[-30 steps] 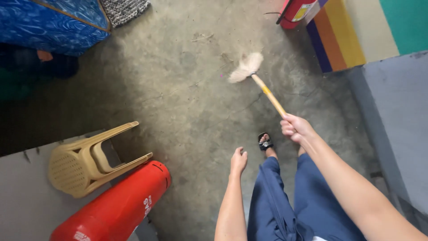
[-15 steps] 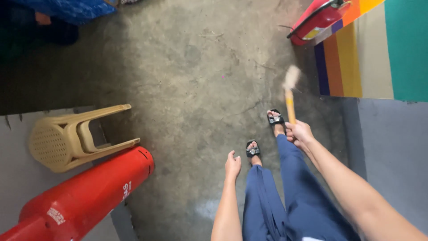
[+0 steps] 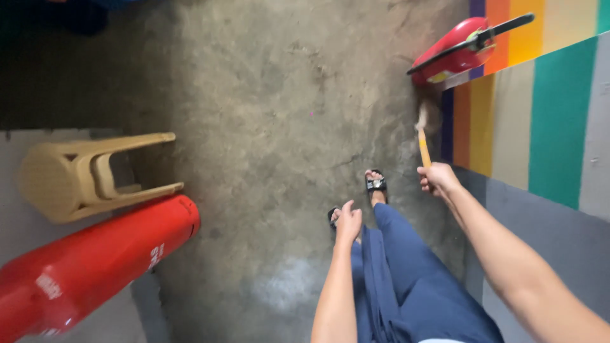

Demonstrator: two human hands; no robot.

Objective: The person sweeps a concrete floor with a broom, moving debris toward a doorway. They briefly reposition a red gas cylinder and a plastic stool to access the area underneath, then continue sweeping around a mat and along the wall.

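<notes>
My right hand point(image 3: 437, 178) grips the yellow wooden handle of a soft broom point(image 3: 422, 134). Its pale bristles are blurred and reach the concrete floor point(image 3: 273, 127) by the striped wall, just below a red fire extinguisher point(image 3: 452, 56). My left hand point(image 3: 349, 220) hangs loosely in front of my blue trousers, fingers apart, holding nothing. My sandalled feet point(image 3: 376, 184) show just beyond the hands.
A beige plastic stool point(image 3: 89, 176) lies on its side at the left, above a large red cylinder point(image 3: 95, 262). A wall with coloured stripes point(image 3: 534, 108) runs along the right. A dark shadowed area fills the far left top.
I have stepped forward and to the right. The broom swung from mid-floor over to the base of the striped wall. The stool and red cylinder slid left in view.
</notes>
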